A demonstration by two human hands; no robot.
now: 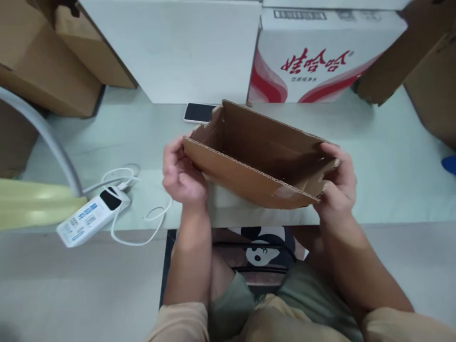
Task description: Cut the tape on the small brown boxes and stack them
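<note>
A pale worktop [392, 180] crosses the frame. At centre, the person's left hand [183, 173] and right hand [338, 183] grip an open cardboard box [245, 180], fingers [337, 152] pinching its 2 ends. White cartons [199, 52] stand along the top; a power strip [92, 218] lies lower left, pale floor [107, 294] below.

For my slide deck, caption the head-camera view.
Left hand and right hand hold an open cardboard box by its ends, a phone behind it, a corded white device at left.

Pale green table [388, 185], flat phone [199, 113], white power strip [93, 217], looped cable [124, 244], red-and-white carton [317, 59] at back
</note>
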